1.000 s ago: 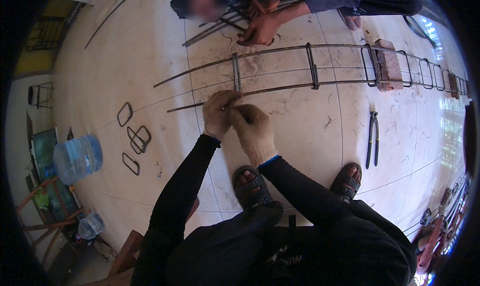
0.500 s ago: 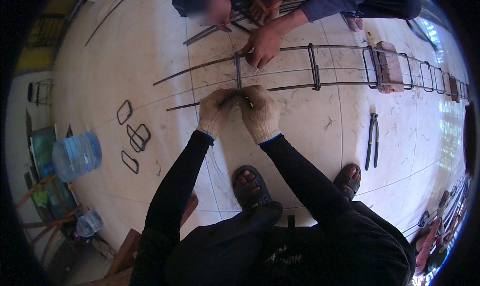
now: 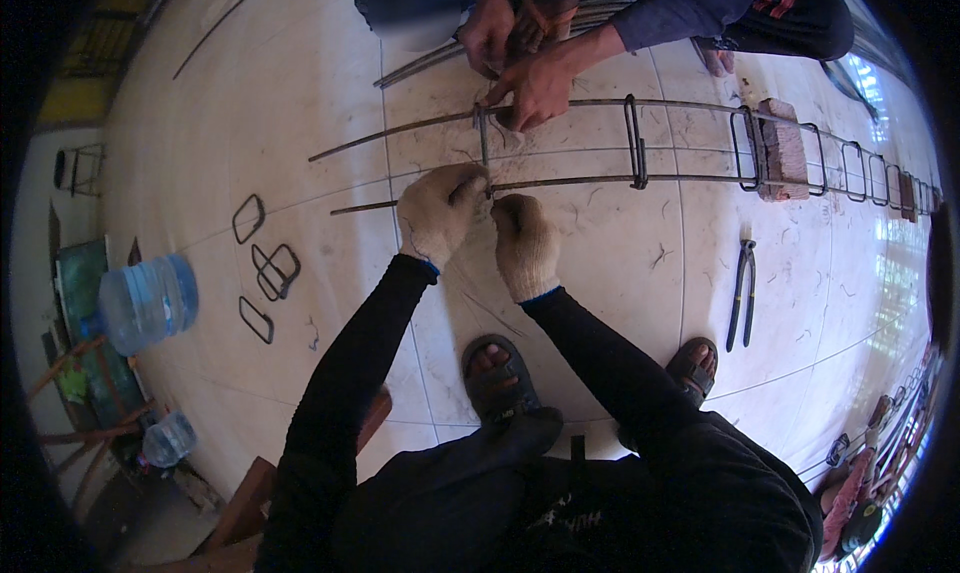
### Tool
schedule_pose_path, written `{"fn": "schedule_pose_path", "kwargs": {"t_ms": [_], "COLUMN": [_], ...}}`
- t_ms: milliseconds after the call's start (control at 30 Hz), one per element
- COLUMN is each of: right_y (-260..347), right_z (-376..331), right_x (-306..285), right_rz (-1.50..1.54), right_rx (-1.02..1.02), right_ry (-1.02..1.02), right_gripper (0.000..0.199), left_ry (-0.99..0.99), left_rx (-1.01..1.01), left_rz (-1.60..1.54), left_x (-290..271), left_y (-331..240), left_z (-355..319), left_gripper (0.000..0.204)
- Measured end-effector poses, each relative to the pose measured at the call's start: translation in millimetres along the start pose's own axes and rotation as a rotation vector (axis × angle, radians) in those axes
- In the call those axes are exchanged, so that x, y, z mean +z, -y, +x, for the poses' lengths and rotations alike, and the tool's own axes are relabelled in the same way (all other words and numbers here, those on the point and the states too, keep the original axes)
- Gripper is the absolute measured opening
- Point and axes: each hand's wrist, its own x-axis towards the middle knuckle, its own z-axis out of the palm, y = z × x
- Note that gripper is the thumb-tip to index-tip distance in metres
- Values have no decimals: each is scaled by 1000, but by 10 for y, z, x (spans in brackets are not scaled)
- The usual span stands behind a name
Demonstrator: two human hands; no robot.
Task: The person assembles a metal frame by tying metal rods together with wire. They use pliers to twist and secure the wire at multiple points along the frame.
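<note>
My left hand [image 3: 438, 216], in a pale knitted glove, is closed around the near steel rod [image 3: 580, 182] where it meets a rectangular stirrup [image 3: 485, 143]. Just right of that joint is my right hand [image 3: 528, 248], gloved too, its fingers pinched together below the rod; what they hold, if anything, is too small to make out. Across from me a co-worker's bare hand [image 3: 538, 91] grips the far rod [image 3: 400, 131] at the same stirrup. Further right another stirrup [image 3: 634, 138] spans both rods.
A brick [image 3: 782, 151] props the cage on the right. Black-handled pincers [image 3: 741, 295] lie on the tiles amid wire scraps. Loose stirrups [image 3: 275, 271] lie left, near a large water bottle [image 3: 150, 303]. Behind the co-worker's hands is a bundle of rods [image 3: 430, 63].
My hands have come apart: the right has dropped slightly below the rod, while the left stays at the joint. The co-worker's hand remains on the far rod.
</note>
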Motion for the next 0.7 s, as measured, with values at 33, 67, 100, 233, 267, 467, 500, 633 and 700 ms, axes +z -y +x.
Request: {"fn": "schedule_pose_path", "kwargs": {"t_ms": [33, 67, 100, 233, 267, 467, 500, 633, 700], "right_y": [-20, -38, -31, -9, -4, -52, 33, 160, 122], "right_z": [3, 6, 4, -17, -24, 19, 30, 7, 3], "right_x": [0, -3, -4, -12, -12, 79, 44, 8, -10], "right_rz": [-8, -16, -6, 69, 97, 65, 104, 148, 71], "right_rx": [-24, -47, -30, 59, 85, 151, 250, 207, -2], "right_ry": [-16, -33, -20, 12, 16, 8, 37, -70, -129], "right_gripper": [12, 12, 12, 14, 14, 22, 26, 42, 49], "left_ry": [-31, -62, -97, 10, 35, 132, 173, 231, 207], "left_rx": [38, 77, 113, -32, -65, -172, -183, -181, -147], "left_rz": [65, 130, 200, 111, 93, -12, -9, -92, -62], "left_x": [9, 22, 17, -6, -22, -25, -51, -110, -75], "left_y": [-29, -52, -69, 4, 20, 100, 115, 152, 217], "left_z": [-15, -29, -36, 81, 108, 258, 284, 292, 310], "left_gripper": [22, 22, 22, 23, 24, 31, 32, 33, 33]}}
